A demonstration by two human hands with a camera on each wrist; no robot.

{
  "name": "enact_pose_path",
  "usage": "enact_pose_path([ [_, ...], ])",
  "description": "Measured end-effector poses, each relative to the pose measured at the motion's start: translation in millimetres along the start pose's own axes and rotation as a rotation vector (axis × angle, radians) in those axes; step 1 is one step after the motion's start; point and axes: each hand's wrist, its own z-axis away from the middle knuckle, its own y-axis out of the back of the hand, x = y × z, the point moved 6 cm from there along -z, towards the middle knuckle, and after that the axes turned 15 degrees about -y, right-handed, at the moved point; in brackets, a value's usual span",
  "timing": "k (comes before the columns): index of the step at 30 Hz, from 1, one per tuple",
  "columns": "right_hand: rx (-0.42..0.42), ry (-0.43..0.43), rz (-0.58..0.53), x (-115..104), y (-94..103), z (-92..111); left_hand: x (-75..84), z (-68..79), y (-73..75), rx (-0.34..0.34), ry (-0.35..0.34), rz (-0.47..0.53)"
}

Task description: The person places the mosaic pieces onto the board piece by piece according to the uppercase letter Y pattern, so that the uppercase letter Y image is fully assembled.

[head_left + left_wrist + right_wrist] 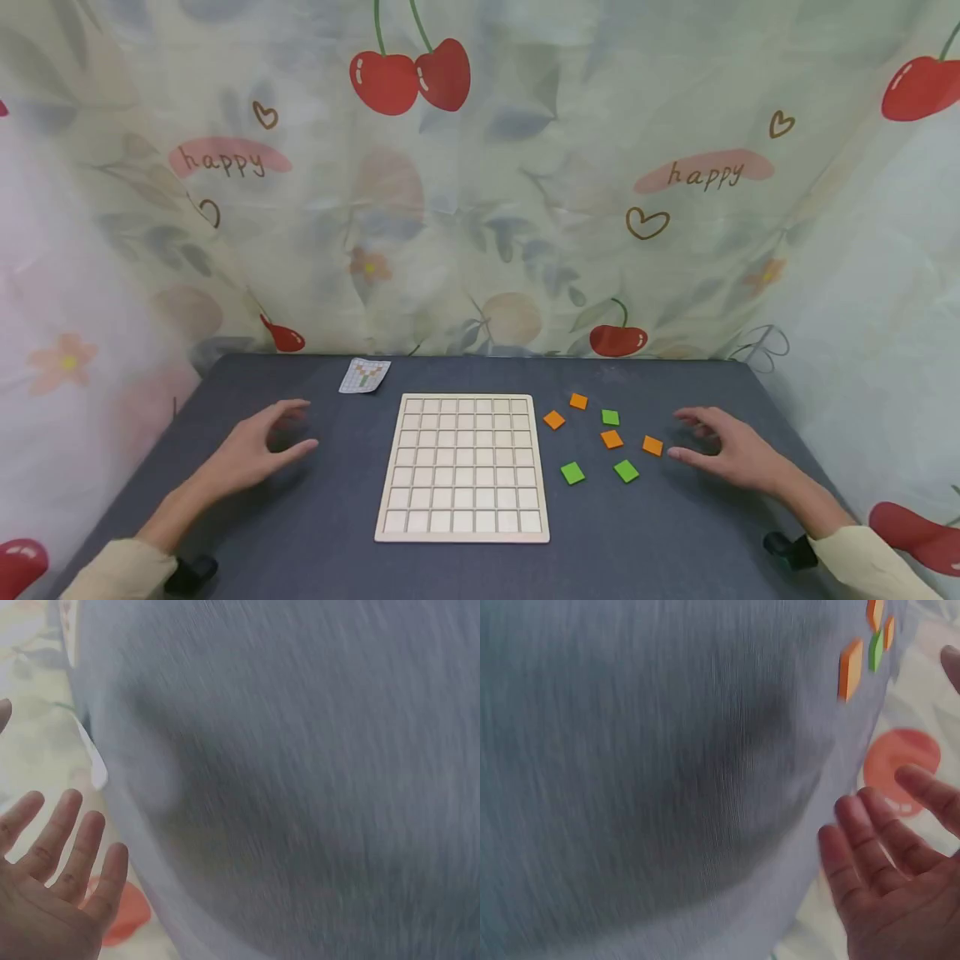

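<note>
Two bare hands, both empty: left hand (pixel 255 447) and right hand (pixel 723 447), fingers loosely bent, thumbs held apart from them. Left of the right hand: four flat orange square tiles (pixel 652 446), three flat green square tiles (pixel 626 471). Centre: pale gridded wooden board (pixel 464 477). Far left: patterned paper card (pixel 364 376). Handling, as judged: tiles best pinched singly by opposite edges.

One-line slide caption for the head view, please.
Left hand and right hand, both empty, flank a pale grid board; four orange tiles and three green tiles lie right of it.
</note>
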Motion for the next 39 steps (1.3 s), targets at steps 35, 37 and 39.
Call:
enact_pose_path([
  [35, -0.26, 0.089, -0.277, -44.4, -53.4, -5.5, 49.5, -36.6, -68.7, -0.22, -0.137, 0.302],
  [37, -0.278, 0.079, -0.273, -45.4, -55.6, -5.5, 50.4, -38.6, -71.0, -0.231, -0.139, 0.3],
  [39, -0.294, 0.071, -0.269, -46.0, -57.4, -5.3, 52.0, -40.4, -72.8, -0.237, -0.149, 0.3],
])
